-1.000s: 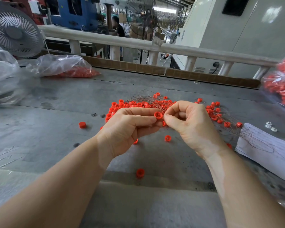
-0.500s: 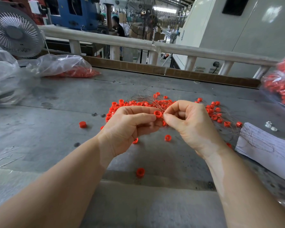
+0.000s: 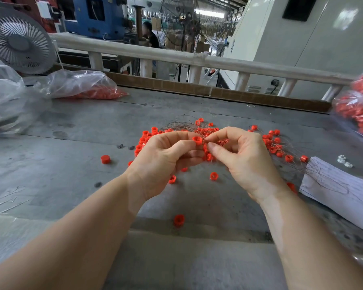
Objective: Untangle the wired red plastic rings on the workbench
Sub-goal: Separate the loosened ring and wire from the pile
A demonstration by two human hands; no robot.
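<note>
Left hand (image 3: 166,158) is pinching one red ring (image 3: 197,140) btwn thumb and forefinger, holding it up just above the workbench (image 3: 76,168). Right hand (image 3: 243,155) is meeting it fingertip to fingertip, thumb and forefinger closing on thin wire (image 3: 220,141) right beside that ring; can't tell exactly which strand it's gripping.

Progress, judging by what's lying around: early-to-mid. A few loose rings are sitting apart on the bench w/o visible wire, e.g. one at left (image 3: 105,159), one near the front edge (image 3: 178,220), one below the hands (image 3: 213,176). Those are prob. already freed.

Most of the work is still waiting: the main tangle (image 3: 199,127) of rings and wire is lying behind and under the hands, and more wired rings (image 3: 277,147) are trailing off to the right toward a sheet of paper (image 3: 340,191), strands crossing over its corner.

Bags of red parts are sitting at far left (image 3: 82,85) and far right (image 3: 360,105), not part of this step as far as I can see.
</note>
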